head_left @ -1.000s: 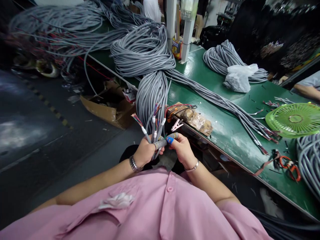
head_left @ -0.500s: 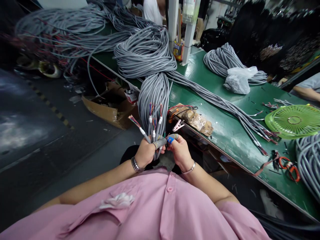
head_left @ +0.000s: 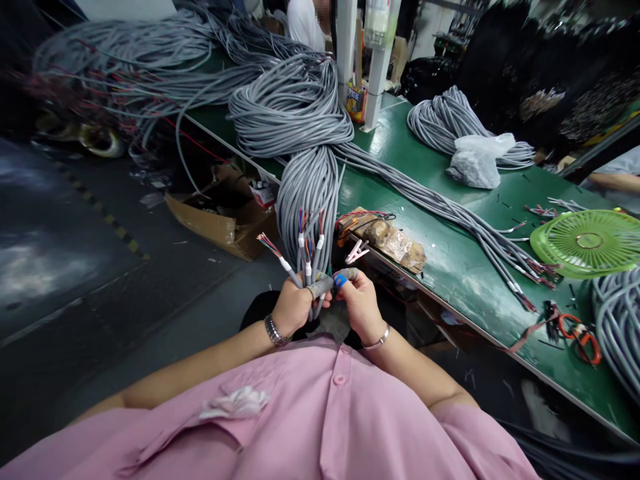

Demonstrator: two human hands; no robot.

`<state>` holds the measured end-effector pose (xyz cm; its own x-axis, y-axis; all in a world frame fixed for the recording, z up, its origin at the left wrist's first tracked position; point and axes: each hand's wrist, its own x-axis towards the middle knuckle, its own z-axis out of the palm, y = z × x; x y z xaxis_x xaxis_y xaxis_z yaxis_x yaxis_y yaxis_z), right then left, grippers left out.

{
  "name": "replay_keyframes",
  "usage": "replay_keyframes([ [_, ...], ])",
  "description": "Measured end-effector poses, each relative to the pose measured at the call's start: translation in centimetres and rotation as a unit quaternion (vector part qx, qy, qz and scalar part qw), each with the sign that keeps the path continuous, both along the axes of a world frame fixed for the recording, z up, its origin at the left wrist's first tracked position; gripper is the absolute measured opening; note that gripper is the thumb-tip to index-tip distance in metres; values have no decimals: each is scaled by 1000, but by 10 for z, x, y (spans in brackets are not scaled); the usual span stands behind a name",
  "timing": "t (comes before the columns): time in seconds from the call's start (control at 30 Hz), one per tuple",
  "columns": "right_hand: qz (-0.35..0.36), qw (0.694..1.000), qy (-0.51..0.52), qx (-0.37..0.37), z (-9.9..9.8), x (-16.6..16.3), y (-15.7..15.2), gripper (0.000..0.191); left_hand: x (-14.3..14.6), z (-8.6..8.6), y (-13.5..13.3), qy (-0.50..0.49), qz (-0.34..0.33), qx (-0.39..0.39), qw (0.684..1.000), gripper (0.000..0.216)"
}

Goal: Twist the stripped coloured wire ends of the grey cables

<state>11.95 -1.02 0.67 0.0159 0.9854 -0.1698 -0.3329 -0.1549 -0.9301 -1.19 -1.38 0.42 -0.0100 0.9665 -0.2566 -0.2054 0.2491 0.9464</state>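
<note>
Several grey cable ends (head_left: 308, 268) with white bands and fanned coloured wires stand up out of my left hand (head_left: 294, 305), which is closed round them. Its thumb and forefinger, wrapped in grey tape, meet the fingertips of my right hand (head_left: 361, 301). That right hand is pinched shut; a blue wrap covers one fingertip. Whatever sits between its fingers is too small to make out, though wire ends lie close by. Behind my hands hangs a thick bundle of grey cables (head_left: 306, 190) over the table's edge.
On the green table (head_left: 400, 193) lie a large cable coil (head_left: 290, 103), a taped brown block (head_left: 393, 241), a pink clip (head_left: 357, 252), a green fan (head_left: 587, 241) and orange-handled scissors (head_left: 580, 337). A cardboard box (head_left: 215, 217) is below left. Another person's arm (head_left: 615, 181) shows at far right.
My hands stay almost in place, with only a slight shift of the fingers. The other person's arm at the right edge has moved a little.
</note>
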Motion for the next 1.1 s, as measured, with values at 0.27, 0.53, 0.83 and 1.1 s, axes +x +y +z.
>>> replay_keyframes([
  [0.27, -14, 996, 84, -18, 2, -11, -4, 13, 6, 10, 0, -50, 26, -9, 998, 19],
  [0.53, -10, 984, 170, -42, -13, 22, 13, 35, -12, 13, 12, -61, -85, -10, 994, 22],
  [0.83, 62, 994, 86, -1, -9, 38, 49, 45, -5, 26, 33, -105, -188, -75, 974, 23],
  [1.1, -17, 996, 82, 41, -22, 23, 54, 51, 3, 28, 42, -122, -199, -118, 965, 23],
])
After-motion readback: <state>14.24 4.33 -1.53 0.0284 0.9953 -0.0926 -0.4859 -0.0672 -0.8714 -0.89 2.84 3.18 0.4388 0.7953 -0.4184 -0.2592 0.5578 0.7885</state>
